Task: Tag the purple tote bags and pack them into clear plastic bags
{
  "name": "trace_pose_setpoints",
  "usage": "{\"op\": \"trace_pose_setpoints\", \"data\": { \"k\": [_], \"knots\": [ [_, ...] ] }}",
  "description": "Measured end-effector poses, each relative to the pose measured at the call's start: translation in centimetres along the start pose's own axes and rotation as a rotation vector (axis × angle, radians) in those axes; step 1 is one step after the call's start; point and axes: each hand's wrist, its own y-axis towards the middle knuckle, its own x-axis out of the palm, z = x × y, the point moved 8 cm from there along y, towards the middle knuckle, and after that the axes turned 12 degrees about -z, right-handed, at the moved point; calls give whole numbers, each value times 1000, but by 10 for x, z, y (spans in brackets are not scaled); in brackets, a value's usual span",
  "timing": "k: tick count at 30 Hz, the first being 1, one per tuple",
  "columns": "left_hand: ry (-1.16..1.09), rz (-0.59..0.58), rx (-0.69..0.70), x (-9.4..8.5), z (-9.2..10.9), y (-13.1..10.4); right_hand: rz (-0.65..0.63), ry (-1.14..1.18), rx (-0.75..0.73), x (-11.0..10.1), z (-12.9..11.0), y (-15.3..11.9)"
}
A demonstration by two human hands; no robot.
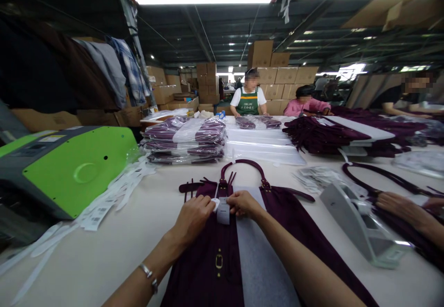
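A dark purple handbag (204, 260) lies flat on the table below me, its looped handles (243, 161) pointing away. A strip of pale grey sheet (258, 256) runs down its middle, and a small brass buckle (218, 261) shows on the front. My left hand (196, 214), with a silver bracelet at the wrist, is closed in a pinch at a small white tag (215, 204). From the other side my right hand (243, 204) pinches the edge of a printed hang tag (223, 213). Both tags hang close together just below the handle base.
At left stands a green machine (83, 168) with white label strips (114, 200) beside it. Plastic-wrapped purple bags (185, 138) are stacked ahead. To the right are a grey stand (360, 224), loose tags (314, 177), another person's hands (402, 210) and purple goods (322, 133).
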Motion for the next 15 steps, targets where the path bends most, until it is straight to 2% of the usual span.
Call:
{"op": "trace_pose_setpoints", "data": {
  "k": [2, 5, 8, 12, 15],
  "knots": [
    [-24, -38, 13, 19, 13, -7, -43, 23, 2, 3, 3, -3],
    [-86, -39, 1, 31, 18, -12, -100, 56, 9, 7, 6, -8],
    [-156, 12, -12, 28, 15, -13, -127, 77, 19, 9, 5, -10],
    [-226, 147, 17, 19, 12, -17, -170, 107, 39, 14, 0, -6],
    [-246, 161, 40, 25, 13, -18, -210, 114, 64, 19, 0, -3]
  ]
}}
